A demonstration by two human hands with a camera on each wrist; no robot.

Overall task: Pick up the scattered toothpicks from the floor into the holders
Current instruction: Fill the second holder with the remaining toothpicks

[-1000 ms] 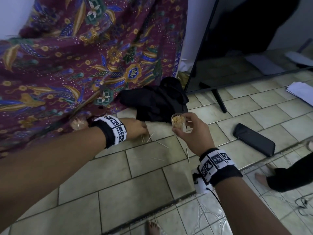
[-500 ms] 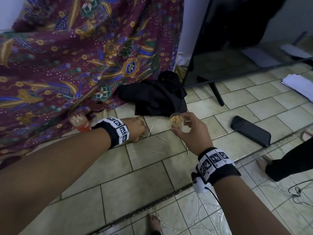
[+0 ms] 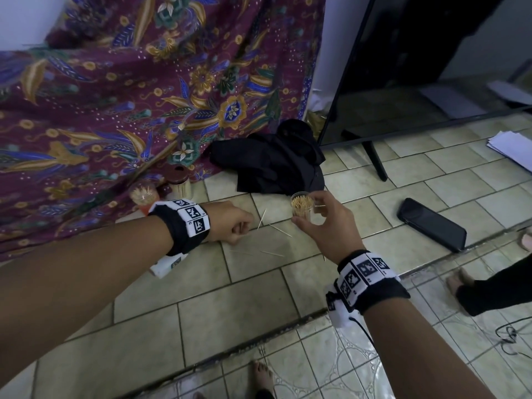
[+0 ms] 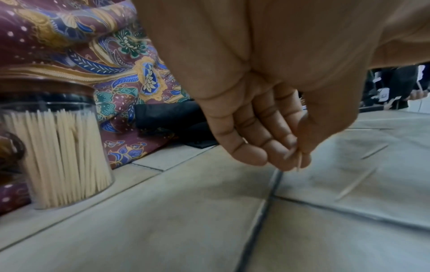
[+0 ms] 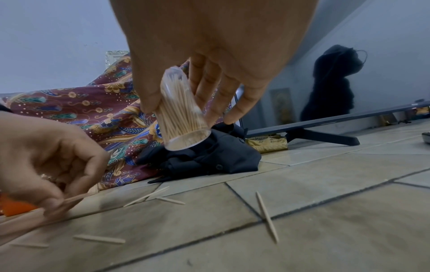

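Observation:
My right hand [image 3: 309,216] holds a clear holder [image 3: 302,207] full of toothpicks above the floor tiles; the same holder [image 5: 182,117] shows between thumb and fingers in the right wrist view. Low over the tiles, my left hand [image 3: 240,228] pinches a few toothpicks [image 4: 294,158] between thumb and fingertips. Several loose toothpicks [image 3: 272,253] lie on the tiles between the two hands, one more toothpick [image 5: 267,216] across a grout line. Two other holders stand by the cloth: an open one [image 3: 143,195] and a lidded one [image 3: 180,182], the latter close up [image 4: 60,152] in the left wrist view.
A patterned maroon cloth [image 3: 129,96] hangs at the left. A black garment [image 3: 273,165] lies beyond the hands. A dark phone [image 3: 431,224] lies on the tiles at right, a TV [image 3: 417,67] on its stand behind. Bare feet [image 3: 262,375] and another person's foot [image 3: 460,283] are nearby.
My left hand has drawn slightly back toward me along the tiles with toothpicks pinched. The right hand keeps the holder in about the same place.

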